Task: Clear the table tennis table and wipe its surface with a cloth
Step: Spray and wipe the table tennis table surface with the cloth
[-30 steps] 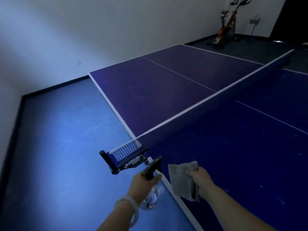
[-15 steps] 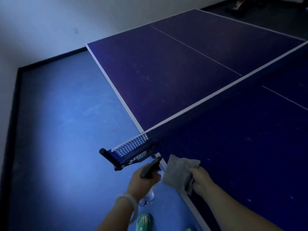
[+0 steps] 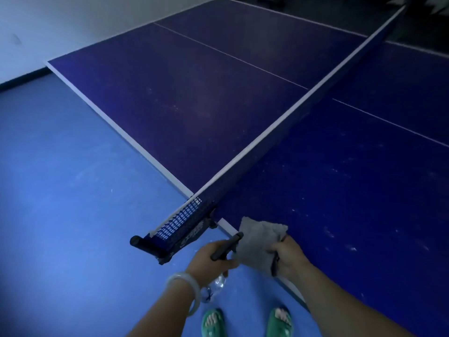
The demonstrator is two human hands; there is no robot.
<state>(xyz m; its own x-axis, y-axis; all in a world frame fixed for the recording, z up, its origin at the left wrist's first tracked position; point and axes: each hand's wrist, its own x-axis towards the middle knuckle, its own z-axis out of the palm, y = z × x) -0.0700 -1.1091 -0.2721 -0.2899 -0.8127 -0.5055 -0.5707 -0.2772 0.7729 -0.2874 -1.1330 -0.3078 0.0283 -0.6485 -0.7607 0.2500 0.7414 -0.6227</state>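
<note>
The blue table tennis table [image 3: 194, 98] fills the view, its surface speckled with pale dust marks. Its net [image 3: 286, 122] runs diagonally from the near clamp to the far right. My left hand [image 3: 210, 261] is closed around a spray bottle [image 3: 227, 245] with a black trigger head and a clear body hanging below my fist, just off the table's side edge. My right hand [image 3: 289, 257] grips a grey cloth [image 3: 258, 240] over the table's near edge. The bottle's nozzle touches or nearly touches the cloth.
The net clamp and post [image 3: 167, 239] stick out past the table edge just left of my left hand. Blue floor [image 3: 73, 190] lies to the left, a white wall behind. My feet in green sandals [image 3: 213, 322] stand beside the table.
My view has tilted down, bringing my feet into sight. The two hands have drawn together, and the bottle's nozzle now meets the cloth.
</note>
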